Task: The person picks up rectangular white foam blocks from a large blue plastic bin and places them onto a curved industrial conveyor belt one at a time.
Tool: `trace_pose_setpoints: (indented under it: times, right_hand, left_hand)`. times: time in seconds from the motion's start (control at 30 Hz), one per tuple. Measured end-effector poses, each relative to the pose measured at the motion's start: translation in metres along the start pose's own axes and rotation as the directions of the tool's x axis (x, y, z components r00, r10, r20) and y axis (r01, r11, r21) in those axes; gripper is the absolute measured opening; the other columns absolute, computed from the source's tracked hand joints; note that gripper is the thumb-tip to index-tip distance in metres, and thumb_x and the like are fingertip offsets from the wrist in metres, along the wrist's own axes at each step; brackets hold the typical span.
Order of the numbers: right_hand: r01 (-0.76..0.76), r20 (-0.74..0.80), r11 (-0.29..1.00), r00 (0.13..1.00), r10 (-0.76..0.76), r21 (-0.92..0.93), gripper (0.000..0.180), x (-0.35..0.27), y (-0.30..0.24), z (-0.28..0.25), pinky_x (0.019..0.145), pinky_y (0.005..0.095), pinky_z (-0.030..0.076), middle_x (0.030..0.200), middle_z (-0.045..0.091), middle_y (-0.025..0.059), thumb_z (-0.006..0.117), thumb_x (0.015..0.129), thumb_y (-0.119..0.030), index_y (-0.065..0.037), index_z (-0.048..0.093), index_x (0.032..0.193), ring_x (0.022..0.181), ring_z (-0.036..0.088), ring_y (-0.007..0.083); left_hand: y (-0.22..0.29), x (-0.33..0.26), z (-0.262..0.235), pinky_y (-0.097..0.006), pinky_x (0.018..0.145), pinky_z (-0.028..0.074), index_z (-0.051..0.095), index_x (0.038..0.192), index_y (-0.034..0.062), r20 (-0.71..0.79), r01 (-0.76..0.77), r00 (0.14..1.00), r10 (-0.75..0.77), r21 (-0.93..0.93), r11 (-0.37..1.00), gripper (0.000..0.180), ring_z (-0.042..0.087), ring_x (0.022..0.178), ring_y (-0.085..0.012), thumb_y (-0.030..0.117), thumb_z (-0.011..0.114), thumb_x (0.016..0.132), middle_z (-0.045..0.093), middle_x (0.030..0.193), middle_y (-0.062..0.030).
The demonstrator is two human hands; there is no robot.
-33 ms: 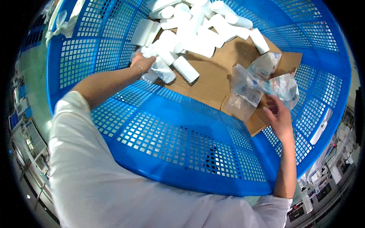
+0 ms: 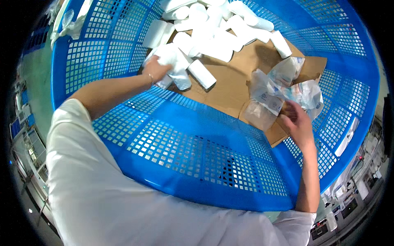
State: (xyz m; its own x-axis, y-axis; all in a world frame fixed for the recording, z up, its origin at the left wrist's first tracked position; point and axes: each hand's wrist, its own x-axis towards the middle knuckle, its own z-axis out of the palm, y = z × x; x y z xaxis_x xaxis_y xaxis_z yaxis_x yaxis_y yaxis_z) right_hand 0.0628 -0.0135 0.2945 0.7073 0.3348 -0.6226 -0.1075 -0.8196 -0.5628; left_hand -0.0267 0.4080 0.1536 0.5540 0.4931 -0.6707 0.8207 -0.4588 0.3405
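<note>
All around, a blue perforated basket [image 2: 184,117], floored with a brown cardboard sheet [image 2: 225,82]. Heaped across its far side, white packets [image 2: 205,43]; toward the right, crumpled clear bags [image 2: 264,104]. At their near edge, right hand [image 2: 298,125], thumb and bent fingers apart, nothing plainly held. By the heap's near-left edge, left hand [image 2: 157,69], fingers half curled, firm hold impossible to tell. Under and just right of those fingers, far from the right hand, a wrapped packet [image 2: 179,78], long axis slanting down and rightward.

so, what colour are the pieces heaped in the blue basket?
The pieces are white. Best seen in the head view, though glare washes out some.
</note>
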Motion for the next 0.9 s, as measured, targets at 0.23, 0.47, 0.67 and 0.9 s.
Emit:
trace_pose_setpoints:
  times: [0.23,0.47,0.67,0.9]
  right_hand:
    - [0.639,0.2,0.715,0.769,-0.608,-0.284,0.081,0.04,-0.049,0.088,0.085,0.0383,0.041,0.109,0.051,0.0178,0.074,0.054,-0.015,-0.011,0.035,0.125,0.104,0.048,0.032]
    - [0.032,0.241,0.907,0.967,0.078,-0.42,0.067,0.065,0.067,0.127,0.079,0.0392,0.044,0.101,0.056,0.0177,0.069,0.06,-0.024,-0.01,0.041,0.12,0.093,0.055,0.0331]
    - [0.17,0.257,0.813,0.966,-0.026,-0.557,0.066,0.101,0.059,0.162,0.089,0.0421,0.038,0.118,0.045,0.0176,0.066,0.066,-0.028,-0.005,0.039,0.121,0.108,0.045,0.0312]
    - [0.213,0.17,0.947,0.97,-0.175,-0.238,0.077,0.174,-0.024,0.255,0.091,0.0421,0.035,0.122,0.041,0.0174,0.066,0.068,-0.037,-0.006,0.029,0.128,0.112,0.041,0.0321]
  left_hand:
    - [0.102,-0.11,0.064,-0.03,0.086,0.041,0.039,0.12,0.002,0.702,-0.334,0.424,0.572,-0.466,0.819,0.062,0.051,0.097,-0.0208,0.018,0.064,0.067,0.051,0.111,-0.0119]
    - [0.025,0.008,0.07,-0.038,0.092,0.037,0.037,0.121,0.0045,0.55,-0.711,0.672,0.495,0.292,0.64,0.068,0.041,0.111,-0.0338,0.017,0.071,0.063,0.041,0.12,-0.0195]
    - [-0.018,0.09,0.022,-0.036,0.1,0.028,0.03,0.126,0.0098,0.454,-0.594,0.795,0.403,0.717,0.363,0.077,0.028,0.124,-0.0245,0.006,0.068,0.059,0.031,0.132,-0.009]
    - [0.016,0.111,0.032,-0.036,0.098,0.03,0.035,0.125,0.0127,0.547,-0.608,0.792,0.27,0.744,0.276,0.082,0.038,0.115,-0.0254,0.023,0.076,0.056,0.038,0.124,-0.01]
